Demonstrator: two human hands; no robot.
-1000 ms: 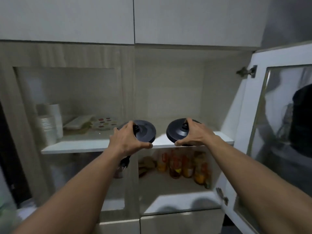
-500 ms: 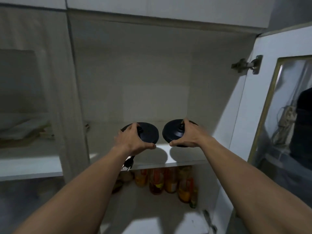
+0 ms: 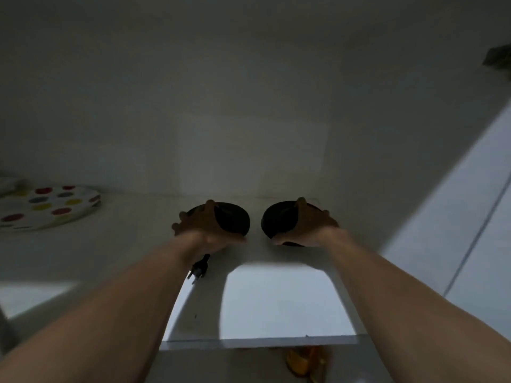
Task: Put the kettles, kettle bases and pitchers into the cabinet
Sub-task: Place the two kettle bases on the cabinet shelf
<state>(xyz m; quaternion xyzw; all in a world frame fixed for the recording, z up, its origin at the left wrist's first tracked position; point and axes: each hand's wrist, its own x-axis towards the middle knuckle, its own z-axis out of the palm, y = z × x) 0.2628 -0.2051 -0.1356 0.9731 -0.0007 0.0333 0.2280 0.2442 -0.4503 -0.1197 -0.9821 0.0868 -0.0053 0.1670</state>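
Two round black kettle bases sit side by side deep on the white cabinet shelf [image 3: 276, 299]. My left hand [image 3: 201, 228] grips the left kettle base [image 3: 233, 221], fingers over its top and thumb at its near edge. The right kettle base [image 3: 278, 222] is gripped the same way by my right hand [image 3: 309, 228]. A black plug [image 3: 199, 269] on a short cord lies on the shelf just below my left wrist. Both bases are low over the shelf; whether they touch it is hard to tell in the dim light.
A white plate with coloured dots [image 3: 47, 205] lies on the shelf at the left. The cabinet's right side wall and open door [image 3: 456, 230] stand close on the right. Orange jars [image 3: 304, 360] show on the shelf below.
My head and both arms have moved forward into the cabinet. The two bases have travelled from the shelf's front edge to its back. The plug now lies on the shelf instead of hanging.
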